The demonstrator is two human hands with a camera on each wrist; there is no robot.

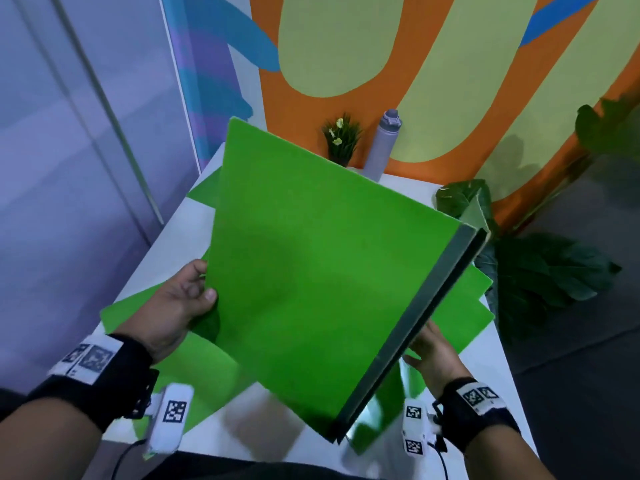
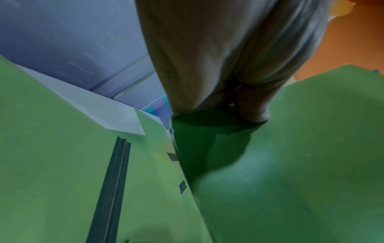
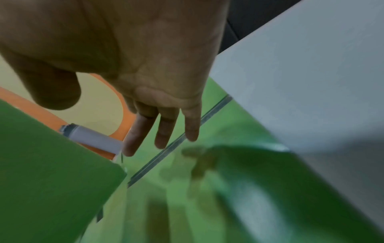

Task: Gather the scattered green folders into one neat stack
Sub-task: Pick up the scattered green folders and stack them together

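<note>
A large green folder (image 1: 311, 271) with a dark spine is held tilted above the white table (image 1: 408, 188). My left hand (image 1: 194, 296) grips its left edge, thumb on the upper face; the left wrist view shows the fingers (image 2: 253, 110) pressed on the held folder (image 2: 290, 164). My right hand (image 1: 431, 344) sits under the spine edge with straight fingers (image 3: 164, 139), beside the held folder (image 3: 51, 180). Several more green folders lie scattered flat beneath, at the left (image 1: 138, 310), right (image 1: 464, 323) and far left (image 1: 204, 192).
A grey bottle (image 1: 382, 147) and a small potted plant (image 1: 341, 140) stand at the table's far edge against the orange wall. Large dark leaves (image 1: 540, 271) hang past the right edge. A pale blue wall runs along the left.
</note>
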